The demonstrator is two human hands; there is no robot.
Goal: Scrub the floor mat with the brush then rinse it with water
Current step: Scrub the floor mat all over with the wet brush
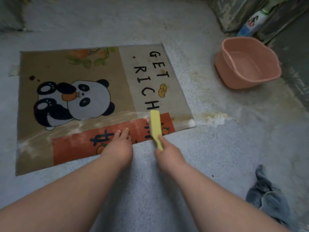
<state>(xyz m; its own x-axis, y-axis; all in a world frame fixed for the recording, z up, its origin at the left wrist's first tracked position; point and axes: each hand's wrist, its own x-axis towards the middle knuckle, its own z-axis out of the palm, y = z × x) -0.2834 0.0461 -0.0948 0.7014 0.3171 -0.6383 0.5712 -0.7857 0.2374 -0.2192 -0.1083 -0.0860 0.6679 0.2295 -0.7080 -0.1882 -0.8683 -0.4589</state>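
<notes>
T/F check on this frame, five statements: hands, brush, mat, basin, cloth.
1. The right hand grips the yellow brush by its handle. True.
2. The left hand is lifted clear of the floor mat. False: it rests flat on the mat's near edge.
3. The pink basin sits on the mat. False: it stands on the floor beyond the mat's right side.
4. Soapy foam shows on the mat near the brush head. True.
5. The grey cloth covers the panda print. False: it lies crumpled on the floor at lower right, apart from the mat.
</notes>
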